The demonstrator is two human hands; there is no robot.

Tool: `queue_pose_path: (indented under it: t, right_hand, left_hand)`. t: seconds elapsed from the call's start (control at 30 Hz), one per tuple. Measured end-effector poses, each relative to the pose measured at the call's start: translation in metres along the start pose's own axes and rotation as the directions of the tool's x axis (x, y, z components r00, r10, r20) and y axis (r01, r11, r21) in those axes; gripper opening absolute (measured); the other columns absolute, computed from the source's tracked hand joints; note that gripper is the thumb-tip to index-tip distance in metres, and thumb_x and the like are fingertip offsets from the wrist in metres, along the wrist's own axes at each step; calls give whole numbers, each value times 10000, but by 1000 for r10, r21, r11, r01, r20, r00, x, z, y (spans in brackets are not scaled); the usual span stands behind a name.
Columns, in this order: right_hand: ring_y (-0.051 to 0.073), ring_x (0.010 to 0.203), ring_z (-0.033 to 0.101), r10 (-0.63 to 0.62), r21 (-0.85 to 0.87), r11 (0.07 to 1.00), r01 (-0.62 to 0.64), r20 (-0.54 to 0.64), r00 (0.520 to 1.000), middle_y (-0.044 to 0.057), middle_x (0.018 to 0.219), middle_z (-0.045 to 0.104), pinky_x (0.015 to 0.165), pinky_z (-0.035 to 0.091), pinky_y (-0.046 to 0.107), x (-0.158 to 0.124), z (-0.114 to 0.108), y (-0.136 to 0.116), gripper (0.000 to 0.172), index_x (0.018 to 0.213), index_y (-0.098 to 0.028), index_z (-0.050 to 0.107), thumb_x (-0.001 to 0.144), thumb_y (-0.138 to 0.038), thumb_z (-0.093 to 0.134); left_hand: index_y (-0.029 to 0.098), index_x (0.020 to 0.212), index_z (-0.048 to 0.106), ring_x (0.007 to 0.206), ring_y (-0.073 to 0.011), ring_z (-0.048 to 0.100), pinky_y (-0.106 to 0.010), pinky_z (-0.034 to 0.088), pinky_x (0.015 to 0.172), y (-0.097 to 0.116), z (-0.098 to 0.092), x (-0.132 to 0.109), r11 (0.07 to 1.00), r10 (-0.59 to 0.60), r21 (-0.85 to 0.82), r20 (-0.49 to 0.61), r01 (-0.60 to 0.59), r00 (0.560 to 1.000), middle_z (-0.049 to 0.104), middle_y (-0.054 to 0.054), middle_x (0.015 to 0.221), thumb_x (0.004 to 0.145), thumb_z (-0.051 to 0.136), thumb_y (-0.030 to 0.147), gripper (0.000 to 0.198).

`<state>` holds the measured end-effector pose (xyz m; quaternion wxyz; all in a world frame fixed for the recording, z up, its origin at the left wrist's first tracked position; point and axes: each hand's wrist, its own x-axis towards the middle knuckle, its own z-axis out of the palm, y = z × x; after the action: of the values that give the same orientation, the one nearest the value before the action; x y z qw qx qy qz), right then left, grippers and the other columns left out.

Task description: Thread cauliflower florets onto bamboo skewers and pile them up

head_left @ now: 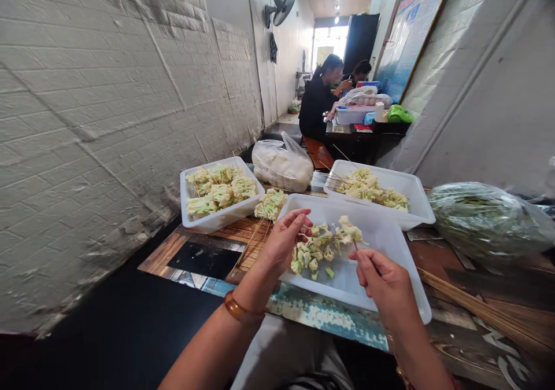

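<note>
In the head view my right hand [381,277] pinches the lower end of a skewer that has cauliflower florets [347,231] threaded on its top. The skewer leans over the near white tray [368,291]. To the left, my left hand [288,239] hangs above the same tray with thumb and fingers drawn together. Whether anything small sits between those fingertips is hidden. Loose cauliflower pieces [314,251] lie in the tray below my left hand. A finished-looking cauliflower skewer bunch [269,205] rests on the table beside the tray, its sticks pointing towards me.
White trays of skewered cauliflower stand at the back left [212,223] and back right [416,202]. Between them sits a filled plastic bag [281,164]. At right are a large plastic-wrapped bundle [489,216] and bare skewers [477,306]. People [318,98] sit at a farther table.
</note>
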<state>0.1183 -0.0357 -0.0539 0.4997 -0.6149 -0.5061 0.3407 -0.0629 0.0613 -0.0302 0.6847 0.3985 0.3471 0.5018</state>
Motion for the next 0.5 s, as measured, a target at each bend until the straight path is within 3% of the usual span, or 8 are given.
queue_pose_path:
  t: [0.5]
  right_hand:
    - [68, 394, 312, 83, 199, 977, -75, -32, 996, -74, 498, 415, 369, 230, 207, 1, -2, 10, 410, 956, -145, 655, 842, -528, 565]
  left_hand:
    - [153, 1020, 635, 630, -82, 552, -224, 403, 597, -4, -6, -2, 999, 2, 48, -18, -1, 1000, 604, -20, 830, 725, 706, 385, 381]
